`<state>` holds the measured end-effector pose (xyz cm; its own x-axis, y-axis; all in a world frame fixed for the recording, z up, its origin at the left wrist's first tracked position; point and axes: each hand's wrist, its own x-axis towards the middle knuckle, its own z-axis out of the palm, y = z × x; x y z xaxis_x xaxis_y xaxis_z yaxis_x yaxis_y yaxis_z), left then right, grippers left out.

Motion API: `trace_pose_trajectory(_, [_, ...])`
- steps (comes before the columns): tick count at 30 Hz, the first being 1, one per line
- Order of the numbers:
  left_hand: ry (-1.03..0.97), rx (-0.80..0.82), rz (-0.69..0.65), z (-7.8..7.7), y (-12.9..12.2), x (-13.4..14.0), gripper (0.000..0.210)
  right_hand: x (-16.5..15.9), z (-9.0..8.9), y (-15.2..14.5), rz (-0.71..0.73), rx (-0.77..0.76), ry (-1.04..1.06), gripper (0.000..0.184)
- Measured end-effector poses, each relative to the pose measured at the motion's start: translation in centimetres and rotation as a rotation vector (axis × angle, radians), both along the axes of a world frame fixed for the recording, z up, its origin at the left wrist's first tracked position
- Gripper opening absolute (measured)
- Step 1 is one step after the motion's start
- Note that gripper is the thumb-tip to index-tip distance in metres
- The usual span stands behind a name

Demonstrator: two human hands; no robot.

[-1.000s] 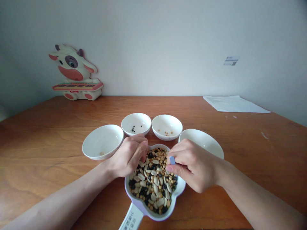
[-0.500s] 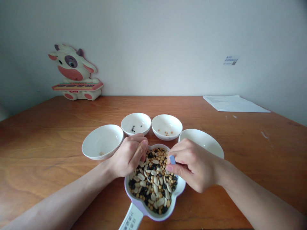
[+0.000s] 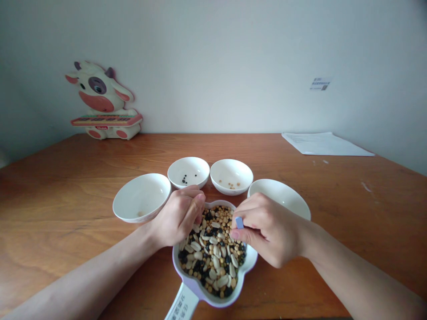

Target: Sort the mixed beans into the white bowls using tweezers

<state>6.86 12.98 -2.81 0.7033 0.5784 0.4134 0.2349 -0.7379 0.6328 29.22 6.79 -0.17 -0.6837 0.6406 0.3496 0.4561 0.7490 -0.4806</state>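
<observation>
A white dish with a lilac outside [image 3: 251,263] and a labelled handle [image 3: 182,303] sits in front of me. It holds a mix of peanuts [image 3: 223,281], yellow soybeans [image 3: 223,217] and black beans [image 3: 199,266]. My left hand [image 3: 182,215] is closed over the dish's left edge; what its curled fingers hold, if anything, is hidden. Over the right edge, my right hand [image 3: 267,226] is closed too. A small blue flat-ended piece [image 3: 239,222] sticks out between its thumb and index finger, the rest of it hidden in the fist.
Four white bowls make an arc behind the dish: the far-left bowl [image 3: 133,193] with one pale bit, one with black beans [image 3: 184,181], one with soybeans [image 3: 232,186], and the right bowl [image 3: 280,191], partly hidden. A cow toy keyboard [image 3: 106,104] and papers [image 3: 327,144] stand farther back.
Both hands keep the same pose and place. The whole view has shifted very slightly; nothing else visibly differs.
</observation>
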Motion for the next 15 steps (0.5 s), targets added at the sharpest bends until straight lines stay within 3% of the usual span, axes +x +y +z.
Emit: trace_pose_trajectory(15, [-0.009,0.013,-0.009,-0.03,0.12,-0.01,0.059,0.25,-0.13,-0.10,0.005,-0.022,-0.017,0.035])
